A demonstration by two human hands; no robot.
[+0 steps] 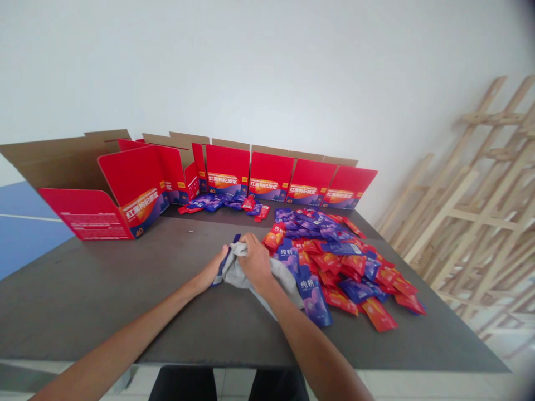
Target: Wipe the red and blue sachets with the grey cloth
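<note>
My left hand (pixel 213 268) grips a dark blue pouch (pixel 236 238) near the middle of the table, its top end sticking up past the fingers. Bunched in my right hand (pixel 256 262) is a light grey cloth (pixel 236 274), pressed against that pouch; the cloth covers most of it. The loose end of the cloth trails to the right under my forearm. Just right of the cloth lie blue pouches (pixel 314 298) and a large heap of red pouches (pixel 353 262) mixed with blue ones.
Open red cartons (pixel 271 170) stand in a row along the back by the wall. A larger open carton (pixel 90 214) is at the left. A smaller group of pouches (pixel 213 205) lies before the cartons. Wooden easels (pixel 480 217) lean at the right, beyond the grey table (pixel 104 301).
</note>
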